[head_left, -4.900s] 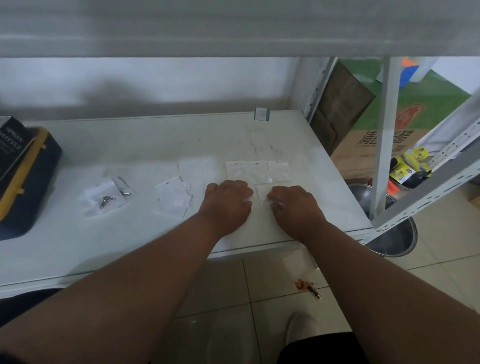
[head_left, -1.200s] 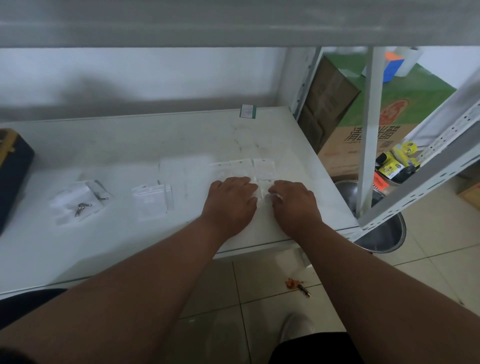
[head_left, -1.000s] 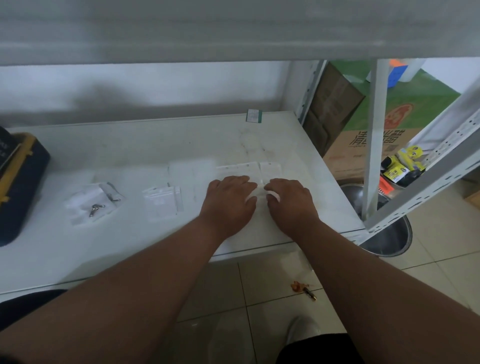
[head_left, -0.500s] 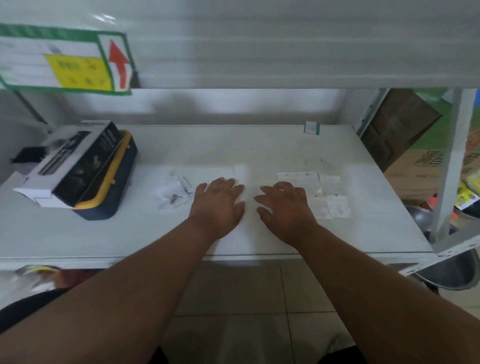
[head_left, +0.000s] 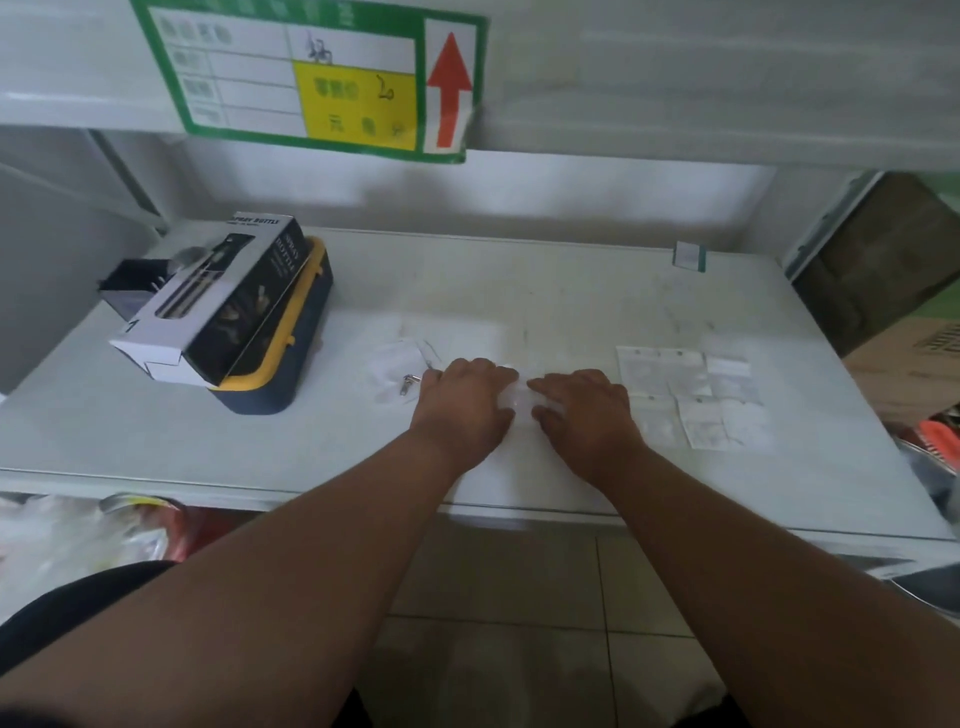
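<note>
Pinching the small clear bag (head_left: 521, 399) with the curled fingers (head_left: 493, 370) of our left hand (head_left: 462, 402) and right hand (head_left: 584, 413), we keep it low over the bench (head_left: 519, 291), probably to seal it. Filled bags (head_left: 685, 395) lie at three o'clock and a loose screw (head_left: 408, 383) at nine.

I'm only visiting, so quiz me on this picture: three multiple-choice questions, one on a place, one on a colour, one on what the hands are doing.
1. Where does the spray bottle box lie?
A. on the navy and yellow case
B. on the floor
C. right of both hands

2. What colour is the arrow on the sign?
A. blue
B. red
C. black

3. What are the left hand and right hand doing?
A. lifting the box
B. raised in the air
C. holding a small clear bag on the shelf

1 A: the box rests on the case.
2 B: the arrow is red.
3 C: curled fingers meet on the bag.
</note>
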